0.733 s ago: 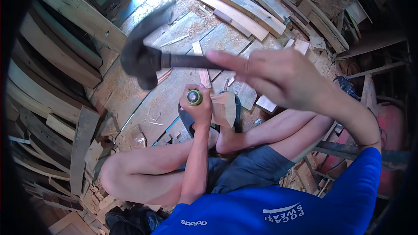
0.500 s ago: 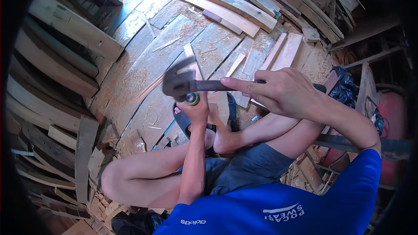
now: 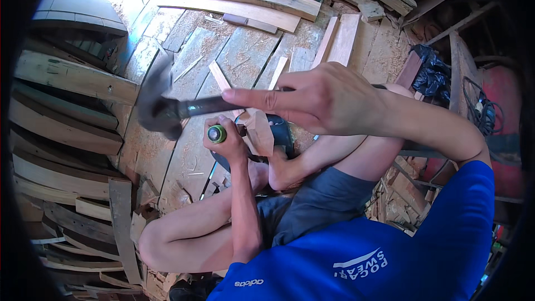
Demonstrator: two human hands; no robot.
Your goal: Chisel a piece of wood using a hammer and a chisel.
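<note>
My right hand is wrapped round the handle of a claw hammer, index finger stretched along the grip. The dark hammer head is raised to the left, slightly blurred, apart from the chisel. Below it, my left hand grips a chisel by its green-ringed handle, its butt end facing up. Most of the chisel's blade is hidden by the hand. Right beside that hand, a light wooden piece stands tilted between my feet, partly covering a dark sandal.
Curved timbers are stacked along the left side. Long boards lie on the plank floor ahead, amid shavings and narrow strips. A black plastic bag and a coiled cable are at the right.
The hammer has swung left and up off the chisel's end, and my right hand has moved left with it. My view has shifted; the left hand keeps its grip.
</note>
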